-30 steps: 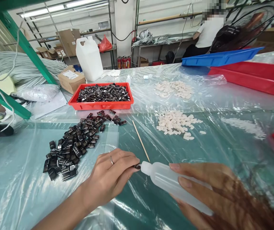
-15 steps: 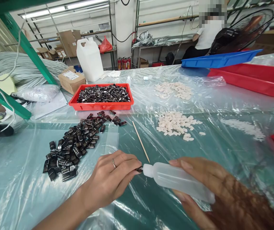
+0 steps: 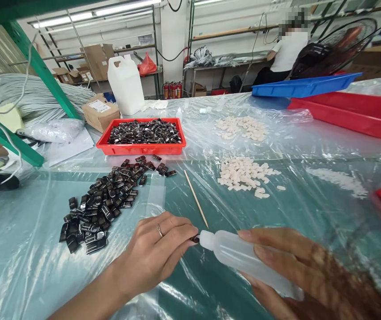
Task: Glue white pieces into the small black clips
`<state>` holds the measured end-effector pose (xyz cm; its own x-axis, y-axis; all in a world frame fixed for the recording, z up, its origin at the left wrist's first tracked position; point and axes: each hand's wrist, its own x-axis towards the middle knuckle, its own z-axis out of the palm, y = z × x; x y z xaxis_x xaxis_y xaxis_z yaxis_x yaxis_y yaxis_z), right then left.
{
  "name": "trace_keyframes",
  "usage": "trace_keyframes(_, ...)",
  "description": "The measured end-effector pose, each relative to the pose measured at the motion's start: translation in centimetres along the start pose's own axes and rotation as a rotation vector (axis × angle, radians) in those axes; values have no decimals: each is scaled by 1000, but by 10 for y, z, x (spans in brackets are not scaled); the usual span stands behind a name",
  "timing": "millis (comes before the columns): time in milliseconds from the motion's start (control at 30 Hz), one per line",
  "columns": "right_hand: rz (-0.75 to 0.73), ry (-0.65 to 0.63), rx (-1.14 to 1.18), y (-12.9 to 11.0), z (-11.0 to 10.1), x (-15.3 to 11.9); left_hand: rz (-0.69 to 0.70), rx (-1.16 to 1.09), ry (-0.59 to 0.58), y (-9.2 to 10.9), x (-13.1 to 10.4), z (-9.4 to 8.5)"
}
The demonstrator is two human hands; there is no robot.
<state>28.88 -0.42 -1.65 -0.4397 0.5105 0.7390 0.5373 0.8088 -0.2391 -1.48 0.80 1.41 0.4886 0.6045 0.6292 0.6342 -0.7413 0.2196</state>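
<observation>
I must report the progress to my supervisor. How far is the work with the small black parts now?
Done, it seems: a red tray filled with black parts. In hand: the left hand pinches one black part against the nozzle of the squeeze bottle held by the right hand. Left: a loose black pile and white pieces on the plastic sheet.

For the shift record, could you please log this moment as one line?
left hand: pinches small black part | right hand: holds squeeze bottle, nozzle at part | nearby: black parts pile, wooden stick
</observation>
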Motion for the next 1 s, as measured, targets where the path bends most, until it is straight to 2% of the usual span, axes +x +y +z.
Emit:
trace_keyframes(100,-165,-128,-44,7,-1,-5,2,0,-4,1,0,-1)
trace_keyframes(300,-37,-130,-20,5,-3,-8,8,-37,-1,0,0,-2)
trace_keyframes(433,-86,-154,-61,8,-7,-15,22,-34,0,0,0,-1)
trace_keyframes(567,-65,-179,-39,11,-8,-22,22,-23,-3,0,-1,0)
trace_keyframes(867,-10,-144,83,4,-5,-18,9,-29,-8,2,-2,0)
trace_keyframes(1000,-38,-121,12,8,-4,-23,21,-31,-4,1,-1,-1)
